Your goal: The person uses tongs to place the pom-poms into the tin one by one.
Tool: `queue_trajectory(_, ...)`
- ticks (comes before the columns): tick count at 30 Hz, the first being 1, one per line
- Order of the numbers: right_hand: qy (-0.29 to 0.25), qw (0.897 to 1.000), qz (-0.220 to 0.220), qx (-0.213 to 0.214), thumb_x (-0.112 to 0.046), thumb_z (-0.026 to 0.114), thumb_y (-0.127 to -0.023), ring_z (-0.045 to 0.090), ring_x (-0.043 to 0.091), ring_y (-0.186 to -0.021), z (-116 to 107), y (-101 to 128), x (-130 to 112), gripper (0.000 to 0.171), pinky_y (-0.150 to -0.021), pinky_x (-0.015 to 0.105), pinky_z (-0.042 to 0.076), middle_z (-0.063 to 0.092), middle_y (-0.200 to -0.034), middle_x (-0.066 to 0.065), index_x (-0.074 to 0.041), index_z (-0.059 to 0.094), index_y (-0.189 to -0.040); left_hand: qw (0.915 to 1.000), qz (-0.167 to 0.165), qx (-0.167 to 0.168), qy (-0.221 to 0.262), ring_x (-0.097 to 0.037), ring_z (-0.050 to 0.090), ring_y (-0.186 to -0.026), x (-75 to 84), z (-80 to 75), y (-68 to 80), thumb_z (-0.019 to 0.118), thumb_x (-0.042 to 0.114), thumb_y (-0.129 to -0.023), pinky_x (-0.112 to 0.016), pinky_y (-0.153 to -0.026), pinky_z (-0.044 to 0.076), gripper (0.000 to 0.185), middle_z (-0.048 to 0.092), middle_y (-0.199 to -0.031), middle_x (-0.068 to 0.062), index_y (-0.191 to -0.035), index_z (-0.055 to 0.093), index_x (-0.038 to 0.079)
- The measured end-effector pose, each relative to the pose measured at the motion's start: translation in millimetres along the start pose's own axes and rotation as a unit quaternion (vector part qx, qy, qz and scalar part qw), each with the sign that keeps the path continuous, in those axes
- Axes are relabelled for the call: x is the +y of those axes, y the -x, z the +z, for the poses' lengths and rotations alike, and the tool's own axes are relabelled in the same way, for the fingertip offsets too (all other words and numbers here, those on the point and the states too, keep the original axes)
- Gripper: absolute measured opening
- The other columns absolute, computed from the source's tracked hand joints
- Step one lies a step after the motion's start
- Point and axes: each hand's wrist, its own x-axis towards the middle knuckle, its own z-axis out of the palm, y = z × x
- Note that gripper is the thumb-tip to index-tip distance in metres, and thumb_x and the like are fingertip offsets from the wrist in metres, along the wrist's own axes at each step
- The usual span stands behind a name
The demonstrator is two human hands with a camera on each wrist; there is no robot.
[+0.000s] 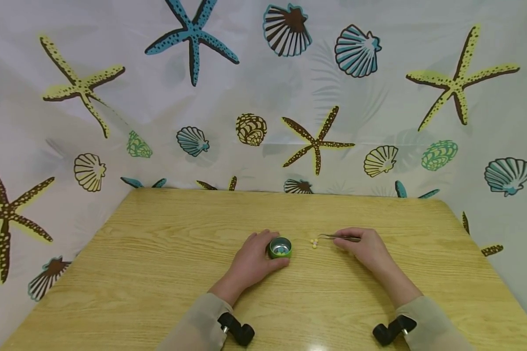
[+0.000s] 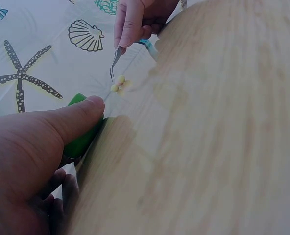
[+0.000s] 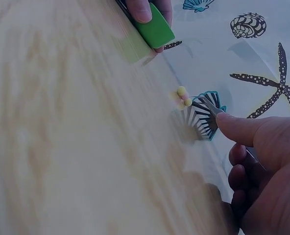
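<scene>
My left hand [image 1: 254, 261] holds a small round tin [image 1: 281, 256], green outside and silvery inside, with thumb and fingers curled round it. A few small pale pieces lie at the bottom of the tin. To its right sits a small cluster of yellow and pale beads [image 1: 314, 243] on the table. My right hand [image 1: 366, 247] pinches thin metal tweezers [image 1: 327, 236] with a bent tip. In the right wrist view the tweezers [image 3: 211, 105] end close to the beads [image 3: 183, 96]; whether they touch cannot be told.
The wood-grain table [image 1: 167, 229] stretches out on all sides of the hands. Behind it hangs a pale cloth [image 1: 228, 97] printed with starfish and shells, which also runs along both sides. A black wrist mount [image 1: 236, 329] sits at each sleeve.
</scene>
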Motion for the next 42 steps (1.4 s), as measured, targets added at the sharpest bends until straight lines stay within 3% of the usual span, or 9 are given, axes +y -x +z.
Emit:
queue_trajectory(6, 0.001, 1.0, -0.005, -0.003, -0.026, 0.083, -0.103, 0.069, 0.029, -0.122, 1.8, -2.4, -1.3, 0.024, -0.096, 0.037, 0.055, 0.08, -0.124, 0.009, -0.01, 0.086, -0.12, 1.0, -0.005, 0.002, -0.001, -0.04, 0.045, -0.156, -0.9, -0.3, 0.0, 0.092, 0.035, -0.095, -0.058, -0.134, 0.026, 0.072, 0.062, -0.156, -0.016, -0.152, 0.063, 0.001)
queue_trajectory(16, 0.006, 1.0, 0.0, -0.003, -0.025, 0.083, -0.103, 0.069, 0.033, -0.126, 3.8, -3.8, -1.0, 0.023, -0.106, 0.051, 0.055, 0.079, -0.127, 0.011, -0.01, 0.086, -0.12, 1.0, -0.007, 0.005, -0.002, -0.041, 0.045, -0.156, -0.8, -0.3, -0.8, 0.091, 0.037, -0.095, -0.06, -0.132, 0.028, 0.074, 0.062, -0.157, -0.018, -0.152, 0.063, 0.0)
queue_trajectory(25, 0.013, 1.0, 0.005, -0.004, -0.025, 0.083, -0.102, 0.068, 0.034, -0.126, 4.3, -2.8, 0.0, 0.023, -0.106, 0.053, 0.055, 0.078, -0.128, 0.011, -0.01, 0.086, -0.12, 1.0, 0.0, 0.004, -0.002, -0.039, 0.046, -0.156, -1.4, 1.6, -1.7, 0.091, 0.035, -0.095, -0.056, -0.135, 0.024, 0.072, 0.063, -0.155, -0.017, -0.151, 0.063, 0.0)
queue_trajectory(35, 0.011, 1.0, 0.011, 0.005, -0.023, 0.083, -0.103, 0.067, 0.036, -0.129, 6.1, 0.0, -2.3, 0.023, -0.108, 0.054, 0.055, 0.078, -0.128, 0.013, -0.009, 0.086, -0.12, 0.9999, -0.008, 0.004, 0.007, -0.042, 0.045, -0.156, 0.5, 0.6, 1.1, 0.092, 0.034, -0.095, -0.06, -0.133, 0.027, 0.071, 0.062, -0.156, -0.018, -0.151, 0.064, 0.001)
queue_trajectory(38, 0.002, 1.0, 0.021, 0.009, -0.024, 0.083, -0.103, 0.067, 0.035, -0.128, 5.8, 1.5, -5.1, 0.024, -0.105, 0.051, 0.056, 0.078, -0.129, 0.013, -0.009, 0.085, -0.121, 0.9998, -0.017, 0.003, 0.009, -0.044, 0.042, -0.157, 1.1, 0.1, 1.9, 0.091, 0.035, -0.095, -0.063, -0.13, 0.031, 0.072, 0.06, -0.158, -0.019, -0.152, 0.063, 0.002)
queue_trajectory(42, -0.006, 0.999, 0.031, 0.015, -0.026, 0.083, -0.103, 0.068, 0.032, -0.122, 4.8, 2.3, -9.1, 0.025, -0.091, 0.039, 0.057, 0.078, -0.129, 0.012, -0.01, 0.086, -0.121, 0.9997, -0.023, 0.002, 0.012, -0.046, 0.04, -0.158, 1.6, -0.4, 2.1, 0.091, 0.035, -0.095, -0.065, -0.129, 0.032, 0.072, 0.059, -0.159, -0.019, -0.153, 0.063, 0.004)
